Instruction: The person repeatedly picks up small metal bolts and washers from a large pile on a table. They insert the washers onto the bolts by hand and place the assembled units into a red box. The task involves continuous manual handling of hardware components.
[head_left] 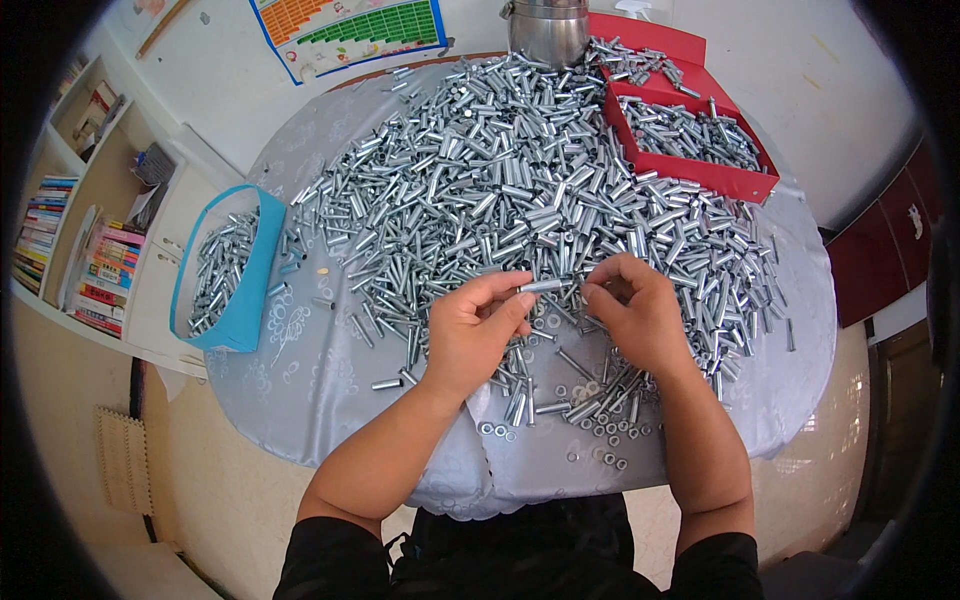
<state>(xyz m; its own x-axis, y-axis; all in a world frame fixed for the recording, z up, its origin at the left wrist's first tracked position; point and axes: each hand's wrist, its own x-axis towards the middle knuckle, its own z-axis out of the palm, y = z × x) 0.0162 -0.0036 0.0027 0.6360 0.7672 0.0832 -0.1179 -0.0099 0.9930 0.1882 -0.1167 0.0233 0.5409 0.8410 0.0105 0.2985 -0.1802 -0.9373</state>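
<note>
Holds a silvery metal sleeve (541, 286) over the near part of a heap of metal parts (480, 170).
Has its left end clamped in the left fingers (512, 281); has the right fingers (603, 300) bent together at the other end, cannot tell whether gripping. Below, on the cloth-covered surface (320, 400): small rings (612, 429) near the front, a filled blue box (264, 280) at left, a filled red box (725, 184) far right.

fasteners (470, 190) heaped on table (265, 385), bin (264, 275) left, box (722, 182) right
</note>
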